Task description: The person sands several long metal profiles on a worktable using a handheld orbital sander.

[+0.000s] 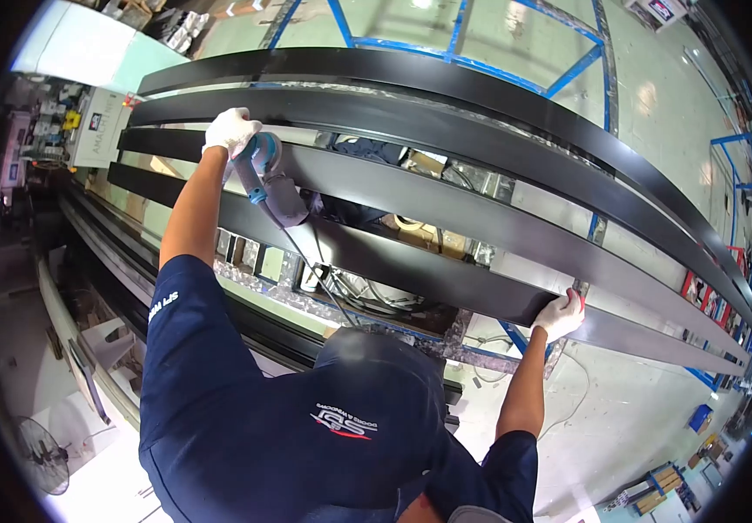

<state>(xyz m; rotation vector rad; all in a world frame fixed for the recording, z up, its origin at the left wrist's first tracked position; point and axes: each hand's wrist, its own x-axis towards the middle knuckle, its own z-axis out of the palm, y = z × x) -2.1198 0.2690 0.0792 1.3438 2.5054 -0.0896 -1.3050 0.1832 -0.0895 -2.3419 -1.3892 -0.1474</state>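
My left hand (231, 131), in a white glove, is closed on a blue and grey power sander (263, 155). The sander's grey body and cable hang over the long dark bars. My right hand (559, 315), also gloved in white, is closed at the edge of the nearest dark bar (446, 281), with a bit of red showing at its fingers. Three more long dark bars (376, 174) run roughly parallel beyond it, curved by the lens.
Blue metal frames (481, 63) stand beyond the bars. Under the bars are cables, tools and a dark cloth (367, 150). A fan (42, 453) stands at the lower left, a blue bin (700, 418) at the right. A dark cap and navy shirt fill the bottom.
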